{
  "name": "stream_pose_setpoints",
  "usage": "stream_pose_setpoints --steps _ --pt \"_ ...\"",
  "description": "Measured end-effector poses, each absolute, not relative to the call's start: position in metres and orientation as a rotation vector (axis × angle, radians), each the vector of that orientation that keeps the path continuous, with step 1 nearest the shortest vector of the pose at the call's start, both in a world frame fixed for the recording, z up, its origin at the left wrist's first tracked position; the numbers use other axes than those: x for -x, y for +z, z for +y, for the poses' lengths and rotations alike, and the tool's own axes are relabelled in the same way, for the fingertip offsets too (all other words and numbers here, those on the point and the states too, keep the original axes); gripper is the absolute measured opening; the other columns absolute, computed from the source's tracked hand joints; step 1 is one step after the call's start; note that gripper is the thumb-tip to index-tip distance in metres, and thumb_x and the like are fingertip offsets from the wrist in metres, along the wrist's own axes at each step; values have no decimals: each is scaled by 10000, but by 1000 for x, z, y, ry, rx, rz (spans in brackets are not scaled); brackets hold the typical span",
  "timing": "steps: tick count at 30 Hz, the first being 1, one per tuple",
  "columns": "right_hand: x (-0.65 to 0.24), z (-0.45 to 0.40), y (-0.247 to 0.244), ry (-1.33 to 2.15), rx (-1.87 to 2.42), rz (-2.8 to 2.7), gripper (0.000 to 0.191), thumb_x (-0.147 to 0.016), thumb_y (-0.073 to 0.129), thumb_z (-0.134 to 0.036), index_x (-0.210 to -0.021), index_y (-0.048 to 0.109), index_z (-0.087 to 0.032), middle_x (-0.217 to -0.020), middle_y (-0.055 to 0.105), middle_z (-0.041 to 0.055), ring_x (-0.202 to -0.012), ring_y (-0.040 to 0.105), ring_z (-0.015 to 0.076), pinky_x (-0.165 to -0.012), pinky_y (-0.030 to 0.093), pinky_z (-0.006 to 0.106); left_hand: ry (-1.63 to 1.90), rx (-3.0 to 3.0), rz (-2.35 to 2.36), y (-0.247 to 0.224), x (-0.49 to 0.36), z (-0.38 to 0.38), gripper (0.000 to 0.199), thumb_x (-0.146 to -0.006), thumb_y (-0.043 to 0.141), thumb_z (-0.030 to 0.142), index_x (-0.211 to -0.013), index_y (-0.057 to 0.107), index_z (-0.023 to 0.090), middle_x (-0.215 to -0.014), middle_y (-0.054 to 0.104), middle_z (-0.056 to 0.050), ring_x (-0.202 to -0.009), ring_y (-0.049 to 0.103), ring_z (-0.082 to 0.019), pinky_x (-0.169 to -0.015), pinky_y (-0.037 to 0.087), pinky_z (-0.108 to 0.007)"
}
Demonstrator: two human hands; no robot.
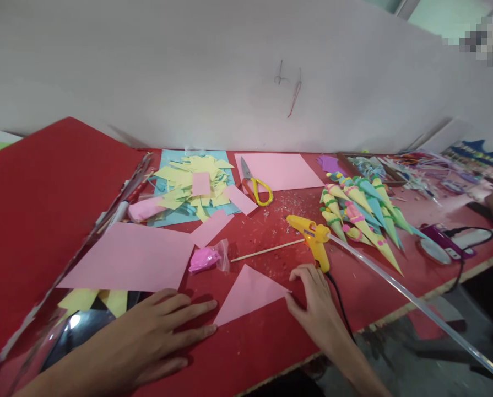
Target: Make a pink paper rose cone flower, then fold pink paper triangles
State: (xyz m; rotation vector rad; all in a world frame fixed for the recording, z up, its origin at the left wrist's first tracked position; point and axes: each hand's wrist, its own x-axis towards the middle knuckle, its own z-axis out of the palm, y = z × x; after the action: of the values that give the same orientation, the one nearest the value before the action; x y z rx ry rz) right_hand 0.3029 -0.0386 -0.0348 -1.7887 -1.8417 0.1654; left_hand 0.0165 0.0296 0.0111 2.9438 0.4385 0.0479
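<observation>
A pink paper triangle [249, 293] lies flat on the red tabletop in front of me. My left hand [163, 331] rests palm down with its fingers spread, its fingertips by the triangle's left corner. At the right corner is my right hand [314, 300], thumb and forefinger apart on either side of the tip, with nothing gripped. Just beyond it stands a yellow hot glue gun [315, 237] with a long clear glue stick [395, 284] in its back. A thin wooden stick [266, 251] and a small bag of bright pink clay [205, 258] lie beyond the triangle.
Yellow paper scraps [196, 168], scissors [258, 184] and pink sheets [130, 256] lie to the back and left. Several decorated paper cones [364, 207] are piled at right, near a purple power strip [444, 242]. A dark cord runs off the table edge.
</observation>
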Motion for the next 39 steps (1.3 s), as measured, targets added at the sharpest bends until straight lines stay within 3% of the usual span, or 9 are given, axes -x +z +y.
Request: stream_pose_setpoints --steps 8,11,13,16,19,26,29,34,39 --pt "-300 -39 -39 106 1735 -1764 278 -726 301 -4 -846 463 -195 -798 535 50 -775 520 189 -723 441 340 43 -2951 462 14 -17 26 405 -832 489 320 -1230 450 384 -1226 562 79 -903 572 -134 -792 393 -245" --pt "-289 -40 -37 112 1695 -1811 228 -800 347 -83 -957 481 -180 -904 560 78 -876 526 208 -762 449 349 35 -2892 608 13 -25 19 315 -834 488 342 -1144 526 380 -1163 604 63 -935 586 -146 -779 418 -260" --pt "-280 -41 -36 110 1680 -1920 291 -815 453 -223 -1101 459 -167 -1035 554 105 -981 504 251 -800 446 392 51 -2824 811 8 -36 14 266 -813 504 400 -1048 592 311 -1053 656 19 -868 615 -170 -736 450 -282" --pt "-270 -40 -36 84 1733 -2013 499 -739 593 -333 -1189 440 -180 -1094 544 110 -999 496 297 -805 437 451 138 -2720 1198 -6 -55 10 439 -776 508 501 -1090 562 198 -1034 660 -73 -877 626 -230 -719 486 -327" --pt "-264 -38 -35 168 1751 -2029 443 -705 640 -271 -1125 504 -235 -1010 573 64 -914 525 263 -767 447 426 193 -2688 1303 -18 -70 11 553 -782 504 483 -1223 457 151 -1147 603 -129 -967 603 -263 -745 499 -348" --pt "-258 -39 -29 330 1689 -1938 267 -699 620 -149 -947 530 -195 -928 605 52 -867 548 238 -743 437 389 70 -2516 1400 -10 -83 10 439 -774 531 257 -1206 480 194 -1162 581 -95 -1029 560 -250 -816 471 -359" --pt "-256 -40 -31 403 1673 -1925 291 -705 556 -76 -973 521 -185 -849 625 34 -788 580 204 -711 455 349 36 -2466 1396 -6 -83 9 413 -766 521 217 -1178 497 203 -1131 581 -84 -988 569 -242 -784 477 -356" --pt "-258 -44 -42 175 1709 -1950 513 -729 598 -296 -1201 438 -174 -1131 562 120 -1049 504 298 -856 412 452 81 -2427 1345 -9 -83 10 376 -778 527 259 -1149 518 203 -1064 584 -84 -917 592 -233 -749 488 -356" --pt "-257 -45 -43 212 1779 -1980 509 -710 629 -302 -1178 481 -167 -1076 573 123 -1002 524 293 -830 420 448 270 -2390 1325 -16 -83 9 432 -760 562 290 -1178 498 197 -1118 589 -97 -995 569 -246 -821 469 -367"
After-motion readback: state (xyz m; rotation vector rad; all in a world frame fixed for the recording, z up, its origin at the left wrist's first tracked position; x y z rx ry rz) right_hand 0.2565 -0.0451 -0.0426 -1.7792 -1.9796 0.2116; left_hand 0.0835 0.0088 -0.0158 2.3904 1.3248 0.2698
